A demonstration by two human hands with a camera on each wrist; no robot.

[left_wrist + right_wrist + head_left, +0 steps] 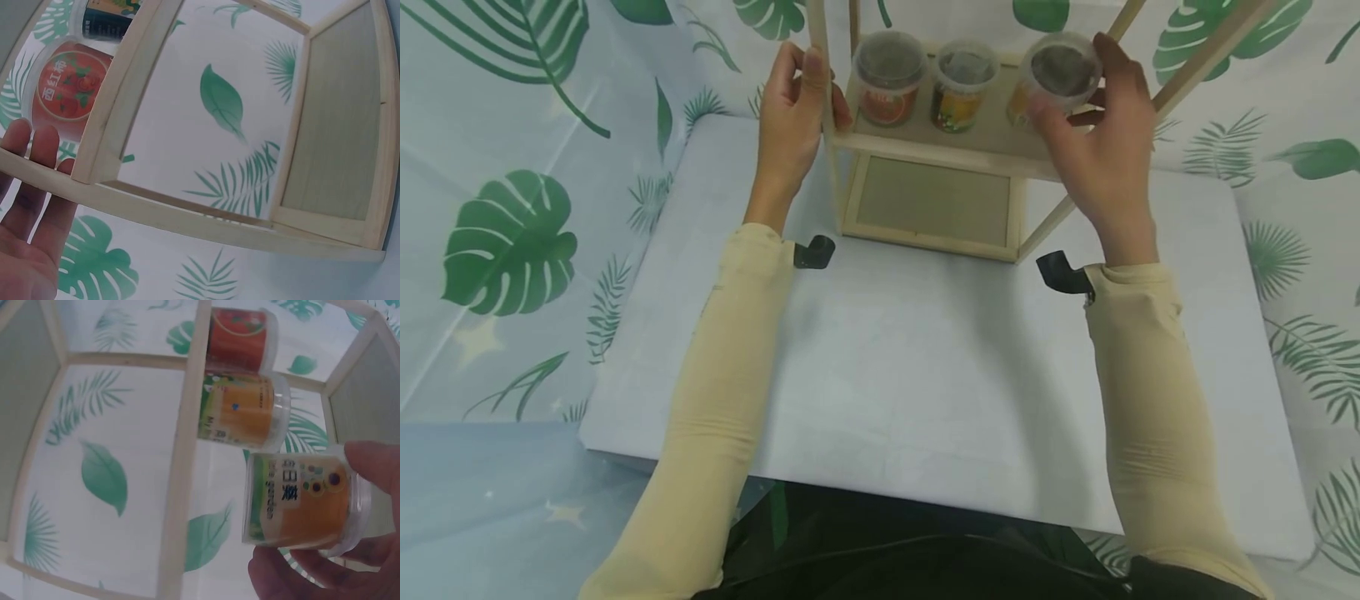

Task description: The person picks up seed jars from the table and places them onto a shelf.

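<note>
My right hand (1108, 150) grips a small clear plastic jar (303, 500) with a sunflower label and a translucent lid, thumb on one side and fingers on the other. This jar is over the right part of the upper shelf of a light wooden rack (940, 152). My left hand (793, 121) holds the rack's left front post, its fingers (45, 145) reaching round it. Near those fingers stands a jar with a red tomato label (69, 87). Between these two jars is another jar (964, 87) with an orange-and-green label.
The rack's lower shelf (932, 200) lies beneath the jars, framed in wood. It stands toward the back of a white-covered table (910, 358). Leaf-printed cloth (512, 242) hangs around the table. Slanting wooden posts (1206, 62) rise on the right.
</note>
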